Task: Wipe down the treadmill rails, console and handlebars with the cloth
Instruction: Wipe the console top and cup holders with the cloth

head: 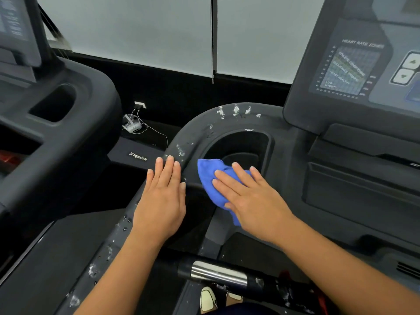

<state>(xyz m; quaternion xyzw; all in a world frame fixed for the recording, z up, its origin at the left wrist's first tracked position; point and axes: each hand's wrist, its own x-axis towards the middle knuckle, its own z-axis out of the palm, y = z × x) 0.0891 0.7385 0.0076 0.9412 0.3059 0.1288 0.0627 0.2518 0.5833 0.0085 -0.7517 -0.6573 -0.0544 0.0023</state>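
A blue cloth (208, 179) lies on the near rim of the treadmill's cup holder (241, 146). My right hand (247, 197) presses flat on the cloth with straight fingers. My left hand (162, 198) rests flat on the black left handrail (195, 128), which curves round the cup holder and carries white foam spots. The console (354, 64) with a heart rate chart rises at the upper right. A front handlebar (218, 272) with a shiny metal sensor crosses below my arms.
A second treadmill (54, 103) stands close on the left. On the floor between the machines lie a white device with cables (133, 127) and a wall socket (140, 105). A blind cord (214, 42) hangs before the window. My shoe (207, 300) shows at the bottom.
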